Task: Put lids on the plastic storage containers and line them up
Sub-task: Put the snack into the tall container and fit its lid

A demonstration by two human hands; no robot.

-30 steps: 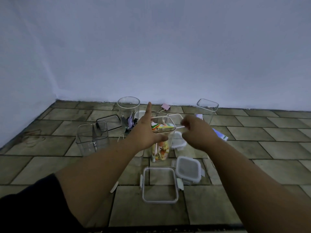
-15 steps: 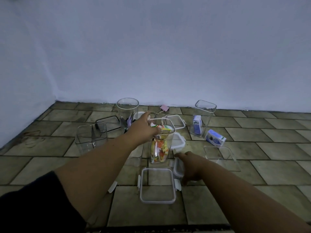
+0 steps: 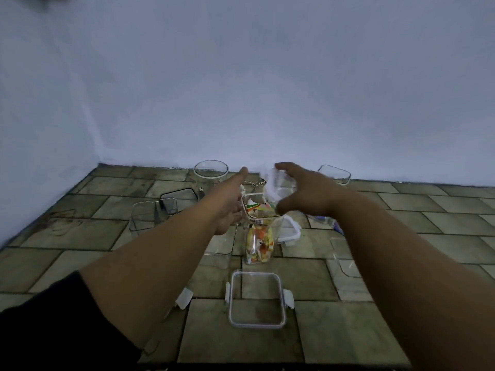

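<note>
A tall clear container [image 3: 259,236] with colourful packets inside stands on the tiled floor in the middle. My left hand [image 3: 227,204] holds its upper left side, index finger stretched forward. My right hand [image 3: 302,194] grips a small clear lid [image 3: 278,187], blurred, just above and behind the container's open rim. A larger clear lid with white clips [image 3: 257,299] lies flat on the floor in front of the container.
Around stand a round open jar [image 3: 211,171], a square open container [image 3: 146,218], a dark-rimmed lid [image 3: 179,195], a tall open container [image 3: 334,174] at the back right, another lid [image 3: 290,230] and a clear lid [image 3: 345,261] at the right.
My right hand picked the small lid up from the floor and raised it over the container. My left hand stayed at the container, its index finger now pointing out.
</note>
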